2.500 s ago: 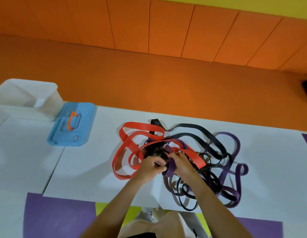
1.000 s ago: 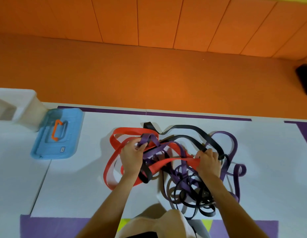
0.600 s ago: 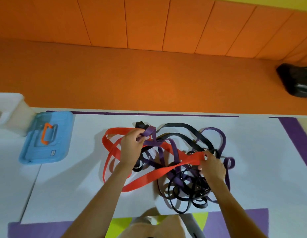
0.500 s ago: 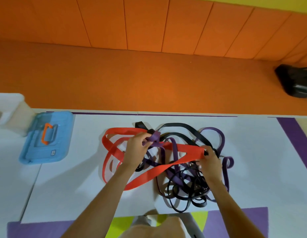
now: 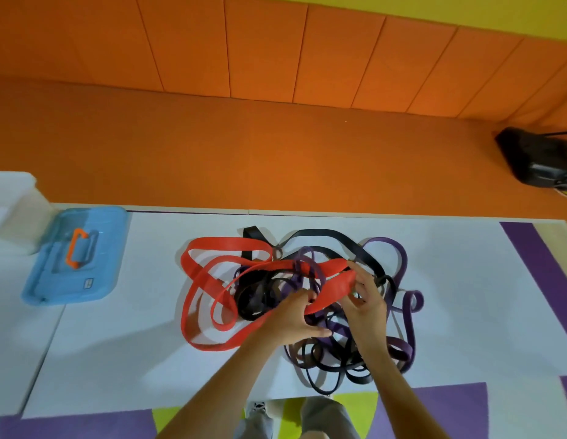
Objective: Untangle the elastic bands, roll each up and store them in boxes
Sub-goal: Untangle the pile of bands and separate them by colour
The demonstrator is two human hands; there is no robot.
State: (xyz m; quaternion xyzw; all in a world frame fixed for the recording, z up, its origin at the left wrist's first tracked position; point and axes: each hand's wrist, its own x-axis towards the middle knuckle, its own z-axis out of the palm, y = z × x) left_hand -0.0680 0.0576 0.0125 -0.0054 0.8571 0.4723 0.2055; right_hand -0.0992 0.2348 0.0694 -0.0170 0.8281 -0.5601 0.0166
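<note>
A tangle of elastic bands lies on the white table (image 5: 123, 353): a wide red band (image 5: 209, 280) looping to the left, purple bands (image 5: 402, 258) on the right and black bands (image 5: 326, 233) woven through them. My right hand (image 5: 366, 299) pinches a folded end of the red band above the middle of the pile. My left hand (image 5: 291, 318) sits just left of it, fingers curled around the same red band where it runs down toward the table.
A blue box lid with an orange handle (image 5: 76, 255) lies at the table's left, beside a white open box (image 5: 12, 210) at the far left edge. A dark bag (image 5: 538, 160) sits on the orange floor at the right.
My left hand has let go of the purple loop at the pile's upper left and moved right to the red band. My right hand has kept the red band's end.
</note>
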